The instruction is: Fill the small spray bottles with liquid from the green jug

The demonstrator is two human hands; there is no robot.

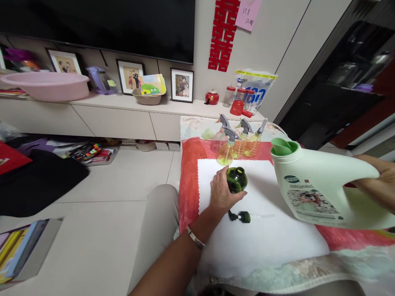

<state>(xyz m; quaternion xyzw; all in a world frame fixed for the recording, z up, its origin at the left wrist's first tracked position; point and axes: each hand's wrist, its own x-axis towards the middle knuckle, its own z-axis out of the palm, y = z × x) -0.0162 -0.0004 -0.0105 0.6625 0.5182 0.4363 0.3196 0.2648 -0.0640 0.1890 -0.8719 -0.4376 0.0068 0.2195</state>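
My left hand [222, 191] is wrapped around a small dark green bottle [237, 181] with an uncovered round mouth, standing on a white mat [262, 242]. My right hand [378, 181], at the right edge, grips the handle of a large pale green jug [311, 185]. The jug is tilted, and its green spout [284, 147] points left, apart from the bottle and to its right. Just below my left hand, a dark green pump top [243, 217] with a clear tube lies on the mat.
Several spray bottles with grey triggers [226, 150] stand behind the green bottle on a red cloth [189, 181]. Along the wall, a low cabinet [123, 119] bears a pink basin [46, 84], framed photos, red-lidded jars [228, 96] and a plastic bag [257, 88].
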